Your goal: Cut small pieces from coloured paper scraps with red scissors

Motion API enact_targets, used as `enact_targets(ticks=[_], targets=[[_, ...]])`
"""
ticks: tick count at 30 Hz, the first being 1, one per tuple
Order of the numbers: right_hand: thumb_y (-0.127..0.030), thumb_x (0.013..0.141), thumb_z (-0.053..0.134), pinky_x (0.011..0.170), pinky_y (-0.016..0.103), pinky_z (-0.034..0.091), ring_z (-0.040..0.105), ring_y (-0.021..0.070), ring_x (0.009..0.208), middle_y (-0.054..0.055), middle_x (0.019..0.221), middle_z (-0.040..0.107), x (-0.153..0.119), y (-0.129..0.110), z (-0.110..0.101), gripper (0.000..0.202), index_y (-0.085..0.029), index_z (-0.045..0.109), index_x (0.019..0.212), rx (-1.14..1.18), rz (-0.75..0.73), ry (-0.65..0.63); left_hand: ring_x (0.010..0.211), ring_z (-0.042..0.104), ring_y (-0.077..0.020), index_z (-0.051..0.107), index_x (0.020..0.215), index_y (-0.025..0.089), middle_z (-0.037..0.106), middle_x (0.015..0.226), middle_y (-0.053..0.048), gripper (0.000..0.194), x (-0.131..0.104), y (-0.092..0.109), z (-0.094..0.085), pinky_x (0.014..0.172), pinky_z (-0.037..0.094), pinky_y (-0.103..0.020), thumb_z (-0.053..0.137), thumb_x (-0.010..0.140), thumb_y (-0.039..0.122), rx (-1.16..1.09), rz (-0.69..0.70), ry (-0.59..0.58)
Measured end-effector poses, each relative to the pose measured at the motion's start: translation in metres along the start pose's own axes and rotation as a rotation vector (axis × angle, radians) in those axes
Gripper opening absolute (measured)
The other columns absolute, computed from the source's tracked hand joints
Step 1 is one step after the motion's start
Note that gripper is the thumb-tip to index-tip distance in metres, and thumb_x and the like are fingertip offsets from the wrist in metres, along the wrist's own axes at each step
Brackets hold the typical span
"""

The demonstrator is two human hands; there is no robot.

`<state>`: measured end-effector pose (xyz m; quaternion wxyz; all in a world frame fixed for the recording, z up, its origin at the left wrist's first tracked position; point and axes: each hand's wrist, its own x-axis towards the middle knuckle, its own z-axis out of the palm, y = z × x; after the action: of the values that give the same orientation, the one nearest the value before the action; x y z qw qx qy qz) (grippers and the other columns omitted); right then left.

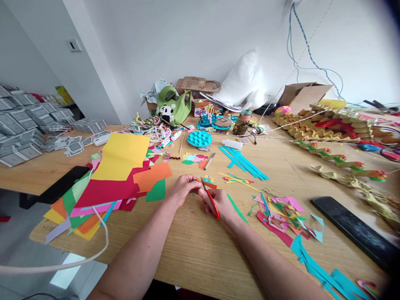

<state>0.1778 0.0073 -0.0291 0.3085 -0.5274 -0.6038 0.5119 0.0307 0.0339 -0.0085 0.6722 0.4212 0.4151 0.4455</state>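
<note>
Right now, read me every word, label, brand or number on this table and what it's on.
No text is legible.
Cardboard box at the back: printed marks, too small to read.
Green bag: a panda picture, no readable words.
Red-handled scissors: no lettering I can make out.

White wall (193,33), wooden table (187,254), grey floor (18,246), wall switch (74,46)
</note>
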Motion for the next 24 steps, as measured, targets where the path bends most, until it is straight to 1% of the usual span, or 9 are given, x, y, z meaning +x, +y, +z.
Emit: enact_targets(ticks=[3, 9, 16, 24], targets=[[-0.072, 0.075, 0.054, 0.035, 0.019, 0.027, 0.039, 0.0075, 0.031, 0.0, 0.038, 0.052, 0.0003, -0.0011, 0.0, 0.059, -0.018, 0.048, 0.052, 0.015, -0.006, 0.006, 0.052, 0.05, -0.0076, 0.061, 0.065, 0.013, 0.058, 0.057, 0.002, 0.016, -0.0005, 0.0001, 0.0008, 0.055, 0.038, -0.022, 0.071, 0.059, 0.023, -0.003, -0.022, -0.002], [-0.072, 0.075, 0.054, 0.035, 0.02, 0.028, 0.039, 0.0078, 0.031, 0.001, 0.036, 0.05, 0.0001, 0.0004, 0.0002, 0.06, -0.018, 0.047, 0.049, -0.001, -0.038, 0.008, 0.052, 0.048, -0.0071, 0.057, 0.061, 0.014, 0.055, 0.056, 0.003, 0.017, -0.0002, 0.0004, -0.0002, 0.055, 0.037, -0.022, 0.071, 0.06, 0.023, -0.014, 0.01, -0.02], [-0.071, 0.076, 0.053, 0.034, 0.02, 0.028, 0.038, 0.0076, 0.031, 0.0, 0.036, 0.05, -0.0004, -0.0024, -0.0011, 0.06, -0.018, 0.048, 0.048, -0.013, -0.036, -0.008, 0.052, 0.047, -0.0069, 0.056, 0.06, 0.014, 0.053, 0.057, 0.004, 0.017, -0.0004, 0.0008, -0.0011, 0.056, 0.036, -0.022, 0.071, 0.059, 0.024, -0.001, 0.014, -0.024], [-0.068, 0.079, 0.054, 0.036, 0.02, 0.028, 0.038, 0.0077, 0.032, 0.0, 0.037, 0.05, -0.0009, -0.0021, -0.0017, 0.058, -0.017, 0.048, 0.05, -0.022, -0.048, -0.017, 0.052, 0.046, -0.007, 0.056, 0.06, 0.014, 0.053, 0.056, 0.004, 0.016, -0.0003, 0.0016, -0.0012, 0.056, 0.037, -0.022, 0.069, 0.059, 0.023, 0.009, 0.012, -0.033]])
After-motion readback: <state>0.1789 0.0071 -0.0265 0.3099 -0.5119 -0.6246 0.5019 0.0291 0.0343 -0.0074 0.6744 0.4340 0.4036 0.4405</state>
